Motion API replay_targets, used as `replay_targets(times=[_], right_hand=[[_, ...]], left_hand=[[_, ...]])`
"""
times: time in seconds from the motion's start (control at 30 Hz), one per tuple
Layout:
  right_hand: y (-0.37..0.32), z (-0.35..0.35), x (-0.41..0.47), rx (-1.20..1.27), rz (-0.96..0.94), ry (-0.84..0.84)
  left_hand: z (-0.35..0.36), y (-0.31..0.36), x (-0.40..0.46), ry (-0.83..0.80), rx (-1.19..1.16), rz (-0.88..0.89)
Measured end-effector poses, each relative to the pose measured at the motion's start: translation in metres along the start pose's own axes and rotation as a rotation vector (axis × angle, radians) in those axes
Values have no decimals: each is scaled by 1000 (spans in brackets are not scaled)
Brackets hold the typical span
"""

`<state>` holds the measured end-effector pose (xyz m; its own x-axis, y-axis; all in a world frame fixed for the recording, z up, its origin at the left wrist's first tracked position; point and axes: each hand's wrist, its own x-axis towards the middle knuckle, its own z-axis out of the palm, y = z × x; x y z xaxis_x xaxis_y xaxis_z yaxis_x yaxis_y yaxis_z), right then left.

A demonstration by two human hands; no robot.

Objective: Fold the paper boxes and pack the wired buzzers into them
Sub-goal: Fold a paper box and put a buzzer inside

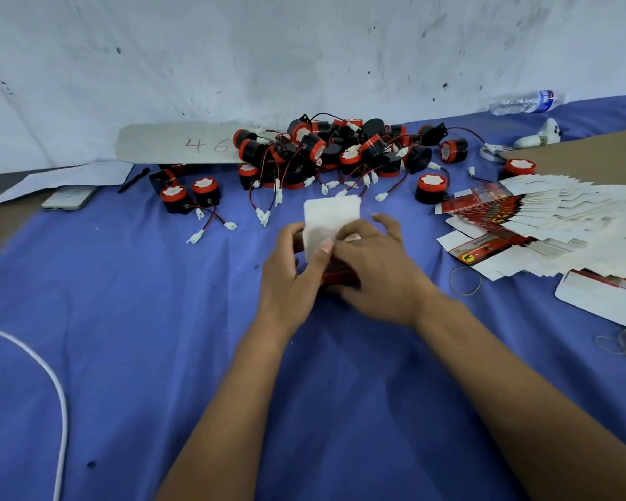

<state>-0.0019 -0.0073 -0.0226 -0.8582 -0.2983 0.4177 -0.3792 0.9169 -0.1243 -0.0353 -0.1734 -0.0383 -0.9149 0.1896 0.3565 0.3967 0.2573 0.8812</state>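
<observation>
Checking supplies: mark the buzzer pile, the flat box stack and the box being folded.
buzzer pile (340, 150), head view, middle of heap
flat box stack (542, 215), head view, fanned white flaps
box being folded (331, 218), head view, white flap

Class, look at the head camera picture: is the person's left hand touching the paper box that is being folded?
Touching. The head view shows the left hand gripping the paper box, its thumb lying across the white flap, with the right hand holding it from the other side.
</observation>
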Motion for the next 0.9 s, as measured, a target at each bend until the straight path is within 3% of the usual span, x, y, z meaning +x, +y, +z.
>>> replay_targets(times=[0.07, 0.13, 0.23, 0.3, 0.37, 0.5, 0.6, 0.73, 0.8, 0.9], right_hand=[[1, -6, 0, 224, -86, 118], [6, -12, 0, 465, -85, 368], [35, -18, 15, 417, 172, 591], [78, -17, 34, 121, 382, 395], [124, -16, 51, -134, 533, 42], [181, -11, 67, -215, 621, -364], [182, -9, 74, -254, 548, -338], [131, -15, 68, 8, 414, -140], [101, -13, 57, 114, 340, -148], [71, -7, 37, 64, 272, -217]], left_hand=[[3, -6, 4, 54, 14, -67], [3, -11, 8, 114, 59, -117], [3, -14, 12, 181, 147, -117], [3, -15, 12, 191, 205, -96], [4, -16, 13, 176, 257, -71], [7, -17, 13, 130, 295, -34], [8, -17, 12, 135, 294, -31], [6, -16, 13, 186, 313, -54], [4, -16, 13, 217, 339, -71], [-2, -16, 12, 266, 350, -96]])
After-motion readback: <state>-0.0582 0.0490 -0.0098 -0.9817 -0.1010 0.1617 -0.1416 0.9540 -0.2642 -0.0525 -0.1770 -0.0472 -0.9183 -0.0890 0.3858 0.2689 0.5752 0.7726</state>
